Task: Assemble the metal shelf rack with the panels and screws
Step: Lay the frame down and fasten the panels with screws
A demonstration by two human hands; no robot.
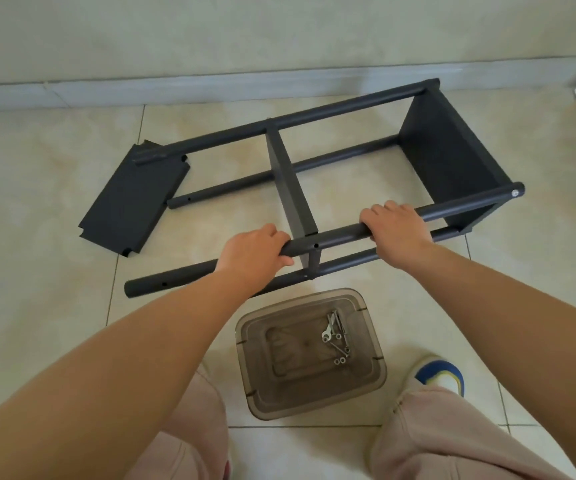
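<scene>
While the rack (331,188) lies on its side on the floor tiles with only two of its panels fixed, it is easy to rack out of square. The end panel (449,168) shows a screw (515,192) at its near corner, but the middle panel (290,188) sits beside an open hole in the near upper tube (335,235), so a lift or twist could, I judge, spring that panel out of its seat or let the tube turn. The loose panel (132,202) lies flat beyond the rack's open end, with the far tube's tip resting on it (a shove of the frame could scrape or drag it).

The left hand (253,252) wraps that near upper tube just on the open-end side of the middle panel; the right hand (395,225) curls over the same tube on the side toward the end panel. Nearer the person than the rack, the clear bin (366,386) holds the spare screws (337,337), close enough to be knocked.
</scene>
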